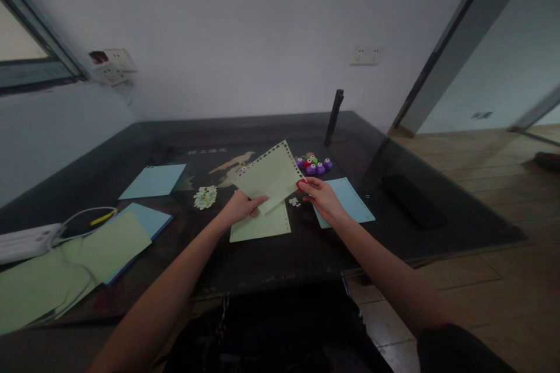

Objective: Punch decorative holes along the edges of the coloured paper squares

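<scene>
A: In the head view, what are the two hands doing?

B: They're apart, with a pale green sheet (273,170) between them. The left hand (243,208) pinches its lower left side, thumb on top. The right hand (322,199) grips a small red punch (301,185) at the sheet's right corner.

A: Is the paper inside the punch?

B: I can't tell; the fingers cover too much. The sheet does have rows of little holes along its two far edges.

A: Where is that sheet, exactly?

B: Held at a slant over the middle of the dark table (271,265), partly covering a second green sheet (265,227) that lies there.

A: And near the right hand?

B: A blue sheet (353,203) lies partly under the hand and forearm, with a few paper bits (294,202) just left of it. Behind the hand sit more punches (320,168), bunched together: mostly purple, with a red and a green one.

A: By the left hand?

B: A round heap of paper cut-outs (205,197). Well off to the left are another blue sheet (155,180), a spread of green paper (120,245) and a white power strip (26,246).

A: Anything at the far side?

B: A black stick (335,118) standing upright, leaning slightly.
</scene>
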Tool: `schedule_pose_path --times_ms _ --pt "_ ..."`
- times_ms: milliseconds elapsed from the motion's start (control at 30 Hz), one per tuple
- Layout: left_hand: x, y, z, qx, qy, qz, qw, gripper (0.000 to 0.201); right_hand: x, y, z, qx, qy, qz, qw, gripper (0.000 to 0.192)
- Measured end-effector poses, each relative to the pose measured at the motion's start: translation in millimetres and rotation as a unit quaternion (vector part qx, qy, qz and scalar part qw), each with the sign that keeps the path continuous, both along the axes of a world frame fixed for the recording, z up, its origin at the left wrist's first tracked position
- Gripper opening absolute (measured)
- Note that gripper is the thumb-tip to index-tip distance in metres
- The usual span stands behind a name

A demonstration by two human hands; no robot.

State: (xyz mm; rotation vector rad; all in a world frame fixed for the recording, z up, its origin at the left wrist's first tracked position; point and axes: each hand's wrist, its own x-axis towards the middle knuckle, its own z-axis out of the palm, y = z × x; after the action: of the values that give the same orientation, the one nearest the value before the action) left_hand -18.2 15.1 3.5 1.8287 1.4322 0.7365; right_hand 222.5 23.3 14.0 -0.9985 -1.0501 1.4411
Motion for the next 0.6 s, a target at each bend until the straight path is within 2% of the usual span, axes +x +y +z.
schedule_pose_path --times_ms 200,400,600 --pt "-0.1 -0.3 0.2 0.006 0.008 -0.007 1.000 0.045 0.5 0.4 -1.0 0.005 0.000 0.003 1.000 0.032" --pt "2.1 -1.9 2.2 -0.003 0.001 0.000 1.000 0.040 -0.1 1.5 -1.4 -0.003 0.013 0.002 1.000 0.030" --pt "0.1 1.2 -3.6 0.008 -0.003 -0.008 1.000 0.040 0.3 4.0 -5.1 0.000 0.017 0.002 1.000 0.031"
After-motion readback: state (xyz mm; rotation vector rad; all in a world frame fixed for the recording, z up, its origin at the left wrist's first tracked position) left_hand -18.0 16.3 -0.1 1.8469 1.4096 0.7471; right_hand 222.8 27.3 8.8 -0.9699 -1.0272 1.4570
